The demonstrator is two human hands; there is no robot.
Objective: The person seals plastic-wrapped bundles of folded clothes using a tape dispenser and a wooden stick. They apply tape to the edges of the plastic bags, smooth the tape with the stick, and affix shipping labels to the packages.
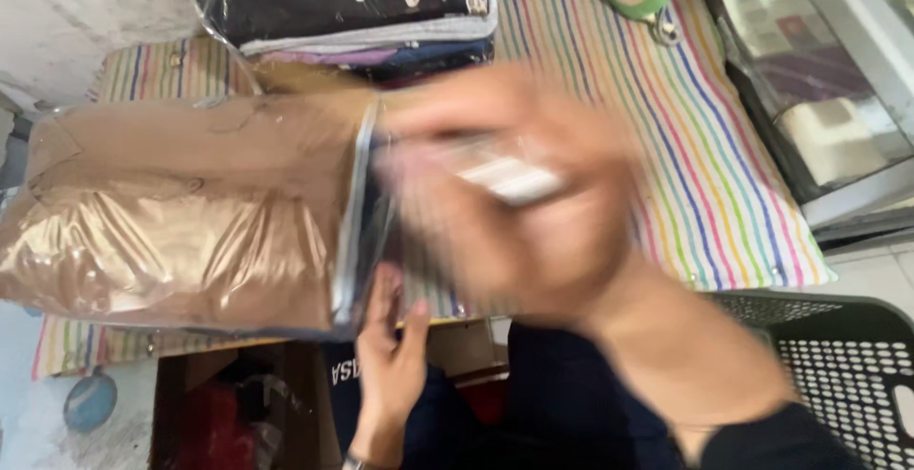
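Left hand (392,351) grips edge of brown bagged garment (181,213) from below; right hand (519,194) blurred, pose indeterminable, over striped mat (724,165).

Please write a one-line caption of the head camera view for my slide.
Left hand grips the edge of a plastic-wrapped brown garment on a striped cloth, while the blurred right hand crosses above.

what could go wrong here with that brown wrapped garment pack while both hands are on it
The left hand props the brown plastic-wrapped pack only at its near edge, so the slick wrap might slip. The right hand is motion-blurred, so a fast sweep could knock the dark stack of wrapped clothes behind. Part of the pack appears to overhang the striped cloth; it might slide toward the open box below.
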